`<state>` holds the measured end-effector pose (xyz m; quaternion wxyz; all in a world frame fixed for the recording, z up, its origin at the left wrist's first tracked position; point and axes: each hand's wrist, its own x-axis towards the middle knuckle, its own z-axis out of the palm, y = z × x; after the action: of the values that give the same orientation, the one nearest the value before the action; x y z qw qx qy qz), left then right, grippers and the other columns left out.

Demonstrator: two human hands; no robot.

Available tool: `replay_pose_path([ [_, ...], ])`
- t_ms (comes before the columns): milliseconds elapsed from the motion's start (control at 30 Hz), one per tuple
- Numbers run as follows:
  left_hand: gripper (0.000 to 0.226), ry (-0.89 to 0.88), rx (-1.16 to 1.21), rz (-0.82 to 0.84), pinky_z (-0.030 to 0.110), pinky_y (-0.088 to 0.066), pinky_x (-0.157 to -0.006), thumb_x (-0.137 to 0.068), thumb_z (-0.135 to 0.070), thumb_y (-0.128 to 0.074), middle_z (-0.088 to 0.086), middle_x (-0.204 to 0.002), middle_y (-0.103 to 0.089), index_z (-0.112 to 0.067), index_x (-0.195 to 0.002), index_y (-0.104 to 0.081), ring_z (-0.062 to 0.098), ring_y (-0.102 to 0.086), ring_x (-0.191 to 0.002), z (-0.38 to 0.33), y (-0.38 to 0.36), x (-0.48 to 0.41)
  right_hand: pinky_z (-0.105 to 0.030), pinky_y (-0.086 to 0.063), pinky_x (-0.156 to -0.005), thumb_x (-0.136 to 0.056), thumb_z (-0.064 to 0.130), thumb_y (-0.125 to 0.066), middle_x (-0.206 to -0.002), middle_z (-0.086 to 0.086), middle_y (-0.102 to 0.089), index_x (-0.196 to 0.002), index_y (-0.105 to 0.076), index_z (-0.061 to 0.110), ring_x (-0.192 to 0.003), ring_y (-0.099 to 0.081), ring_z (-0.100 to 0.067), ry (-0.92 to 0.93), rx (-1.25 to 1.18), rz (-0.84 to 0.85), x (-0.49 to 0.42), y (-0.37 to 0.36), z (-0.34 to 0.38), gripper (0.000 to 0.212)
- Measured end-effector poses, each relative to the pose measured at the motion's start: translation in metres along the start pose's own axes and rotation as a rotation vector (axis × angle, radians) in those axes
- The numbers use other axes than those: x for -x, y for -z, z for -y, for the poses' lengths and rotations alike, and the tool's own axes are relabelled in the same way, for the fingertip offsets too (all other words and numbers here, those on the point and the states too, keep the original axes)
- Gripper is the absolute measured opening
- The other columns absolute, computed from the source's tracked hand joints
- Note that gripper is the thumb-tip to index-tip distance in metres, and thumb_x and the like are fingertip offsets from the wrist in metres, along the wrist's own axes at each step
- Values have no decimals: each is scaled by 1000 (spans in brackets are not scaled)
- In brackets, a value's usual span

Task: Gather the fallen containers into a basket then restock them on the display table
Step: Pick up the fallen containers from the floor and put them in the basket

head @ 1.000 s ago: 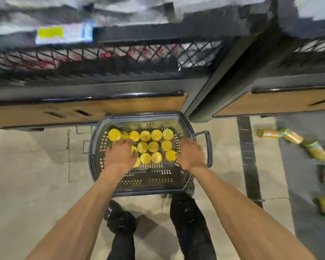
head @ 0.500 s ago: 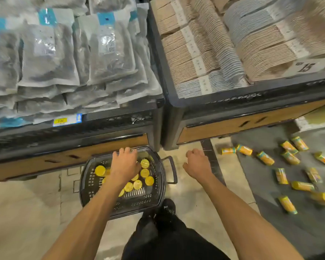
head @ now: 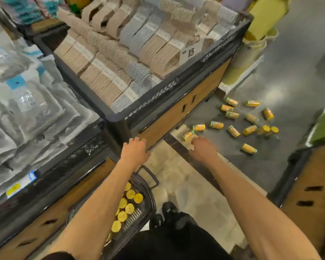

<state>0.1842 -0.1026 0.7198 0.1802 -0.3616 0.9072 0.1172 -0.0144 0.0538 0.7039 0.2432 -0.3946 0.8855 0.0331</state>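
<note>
Two display tables are seen, each built of a black metal frame with mesh edging above panels of wood look. The left display table [head: 79,188] is filled with flat grey plastic pouches [head: 26,102], smooth and shiny. The middle display table [head: 178,109] is packed with folded woven goods [head: 120,59] in beige and pale blue, ribbed and banded with paper, and a price card [head: 190,52] marked 15 is stood among them. The floor [head: 289,87] is polished dark grey at the right and pale stone-like tile under the person.

A dark plastic basket [head: 150,196], perforated and with a loop handle, is set on the tile against the left table.

Compared with half a second ago, the left hand [head: 135,152] has been lifted off the yellow lids [head: 129,201] and is held beyond the handle, before the table corner, with fingers lightly spread and nothing in them. The right hand [head: 203,149] has been brought nearer to the fallen containers [head: 233,131]. Its fingers are loosely bent and empty, just beside the nearest container [head: 188,135] (whether it is touched cannot be told).

In the basket, upright containers are packed, shown by their round lids. The fallen containers, small yellow cylinders with teal bands, are scattered on their sides on the dark floor, well apart from the basket.
</note>
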Motion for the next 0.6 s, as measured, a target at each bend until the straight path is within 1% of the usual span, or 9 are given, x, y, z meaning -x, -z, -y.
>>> replay_pose_path([
  [133, 45, -144, -47, 17, 49, -40, -100, -96, -41, -49, 11, -131, -53, -16, -133, -48, 33, -47, -124, -41, 13, -16, -41, -45, -97, -92, 38, -57, -133, -10, -53, -127, -54, 15, -123, -49, -32, -91, -58, -46, 19, 7, -45, 42],
  [300, 40, -281, -83, 43, 48, -46, -93, -95, -42, -51, 12, -124, -56, -14, -123, -50, 32, -52, -117, -101, 19, -35, -42, -44, -101, -92, 37, -58, -136, -11, -51, -133, -52, 15, -125, -47, -32, -167, -119, -30, 40, 11, -105, 47],
  [367, 39, -307, -89, 35, 47, -46, -91, -95, -42, -51, 12, -123, -56, -14, -121, -50, 33, -52, -116, -126, 23, -43, -42, -45, -100, -92, 38, -57, -136, -12, -51, -133, -51, 15, -125, -46, -32, -199, -136, -20, 42, 13, -131, 48],
  [467, 39, -325, -81, 13, 44, -45, -89, -94, -40, -52, 11, -123, -56, -14, -124, -50, 33, -51, -116, -165, 28, -61, -42, -43, -100, -94, 39, -55, -138, -12, -48, -135, -50, 14, -127, -44, -33, -228, -142, 6, 41, 20, -171, 48],
  [600, 41, -311, -78, 11, 43, -47, -88, -95, -42, -52, 12, -122, -56, -15, -126, -50, 33, -51, -115, -217, 32, -87, -43, -41, -100, -96, 38, -53, -139, -13, -45, -136, -48, 13, -128, -42, -33, -233, -145, 23, 32, 34, -231, 47],
])
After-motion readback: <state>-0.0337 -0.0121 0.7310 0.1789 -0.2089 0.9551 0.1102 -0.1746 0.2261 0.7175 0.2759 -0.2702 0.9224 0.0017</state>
